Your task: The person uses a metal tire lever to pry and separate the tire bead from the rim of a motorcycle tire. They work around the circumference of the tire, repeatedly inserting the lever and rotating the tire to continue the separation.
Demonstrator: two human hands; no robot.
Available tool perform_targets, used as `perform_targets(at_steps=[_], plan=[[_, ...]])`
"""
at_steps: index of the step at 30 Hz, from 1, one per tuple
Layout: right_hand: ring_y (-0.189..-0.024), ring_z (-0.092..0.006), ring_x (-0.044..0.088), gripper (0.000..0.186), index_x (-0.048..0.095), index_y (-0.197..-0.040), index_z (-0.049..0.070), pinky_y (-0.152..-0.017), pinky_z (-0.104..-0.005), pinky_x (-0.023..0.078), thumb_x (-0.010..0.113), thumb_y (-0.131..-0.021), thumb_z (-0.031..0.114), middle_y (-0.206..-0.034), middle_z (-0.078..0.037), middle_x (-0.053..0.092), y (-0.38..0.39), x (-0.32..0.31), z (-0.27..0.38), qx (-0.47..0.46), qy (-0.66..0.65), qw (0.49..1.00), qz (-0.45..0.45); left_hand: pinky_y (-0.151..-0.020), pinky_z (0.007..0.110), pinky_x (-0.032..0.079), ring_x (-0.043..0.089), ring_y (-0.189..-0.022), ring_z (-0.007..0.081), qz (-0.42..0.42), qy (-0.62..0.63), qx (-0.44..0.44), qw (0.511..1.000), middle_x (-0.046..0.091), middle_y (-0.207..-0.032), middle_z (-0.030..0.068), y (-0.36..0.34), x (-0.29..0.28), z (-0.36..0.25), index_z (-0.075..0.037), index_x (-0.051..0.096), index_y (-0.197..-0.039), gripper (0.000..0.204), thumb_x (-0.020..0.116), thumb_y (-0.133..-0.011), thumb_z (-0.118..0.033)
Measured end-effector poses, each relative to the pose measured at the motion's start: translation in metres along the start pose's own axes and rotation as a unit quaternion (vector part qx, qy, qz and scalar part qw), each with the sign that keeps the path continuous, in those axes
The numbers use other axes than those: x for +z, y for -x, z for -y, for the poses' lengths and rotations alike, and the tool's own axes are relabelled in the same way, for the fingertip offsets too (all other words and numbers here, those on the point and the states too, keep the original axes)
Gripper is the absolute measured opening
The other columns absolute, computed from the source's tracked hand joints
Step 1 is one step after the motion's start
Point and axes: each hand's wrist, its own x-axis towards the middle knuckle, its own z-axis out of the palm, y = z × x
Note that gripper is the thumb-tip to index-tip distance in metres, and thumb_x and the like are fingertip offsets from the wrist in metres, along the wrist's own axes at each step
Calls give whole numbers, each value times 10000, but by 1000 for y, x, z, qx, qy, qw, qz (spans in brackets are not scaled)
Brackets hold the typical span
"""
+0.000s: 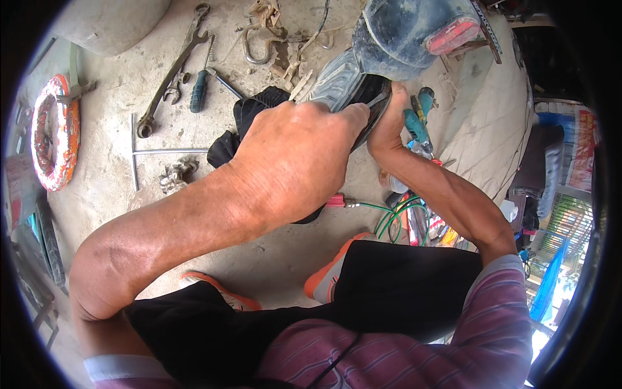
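Note:
A dusty, grey treaded tyre (337, 79) stands before me, under a dirty blue-grey mudguard (395, 39) with a red reflector (453, 35). My left hand (304, 152) is wrapped over the tyre from the left, its thumb lying along the dark inner side. By that thumb shows a thin metal piece (377, 100), too little of it visible to name. From the right, my right hand (389, 120) grips the tyre's edge, with most of its fingers hidden behind it. Black cloth (259, 107) lies beyond my left wrist.
On the concrete floor at left lie a large spanner (168, 78), a teal-handled screwdriver (199, 92) and a T-handle wrench (135, 152). Teal-handled tools (418, 126) and a green hose (389, 217) lie at right. An orange-and-white ring (55, 133) stands far left.

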Motion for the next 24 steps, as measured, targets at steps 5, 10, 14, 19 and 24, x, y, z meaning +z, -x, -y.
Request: perform_targets(at_steps=[5, 10, 14, 19, 24], plan=[[-1232, -202, 549, 537, 539, -1370, 72, -1104, -384, 439, 411, -1143, 541, -1299, -75, 576, 3, 6, 2, 53, -37, 998, -5, -791, 542, 635, 781, -878, 449, 1, -18, 7, 1000, 782, -941, 250, -18, 5, 3, -26, 716, -1299, 342, 675, -961, -55], [-1234, -199, 552, 513, 536, -1340, 70, -1097, -384, 445, 417, -1140, 528, -1298, -72, 578, -2, 9, 6, 18, -46, 999, 9, -789, 532, 629, 772, -884, 450, 1, -8, -5, 1000, 780, -960, 252, 2, -1, 0, -39, 722, -1365, 366, 674, -1004, -75], [-1104, -168, 641, 563, 635, -1270, 107, -1018, -346, 505, 407, -1132, 603, -1200, -26, 684, -6, 3, -12, 32, -35, 998, -45, -818, 542, 639, 778, -915, 468, -18, 24, 14, 999, 779, -945, 272, 2, 1, 4, -18, 728, -1324, 339, 649, -999, -74], [-1075, -155, 658, 562, 654, -1261, 116, -1002, -343, 516, 390, -1144, 598, -1183, -17, 705, -8, 10, -4, -7, 16, 999, -35, -861, 551, 633, 777, -955, 475, 7, 52, -20, 998, 783, -981, 280, -6, -5, 1, -18, 734, -1313, 326, 638, -1006, -72], [-1148, -192, 584, 481, 589, -1289, 83, -1060, -371, 465, 416, -1133, 503, -1222, -54, 611, -8, 11, -5, 14, -43, 999, -14, -876, 558, 634, 774, -955, 479, -15, 51, -2, 999, 782, -982, 281, 9, 3, 6, -25, 729, -1321, 336, 630, -1003, -65]])
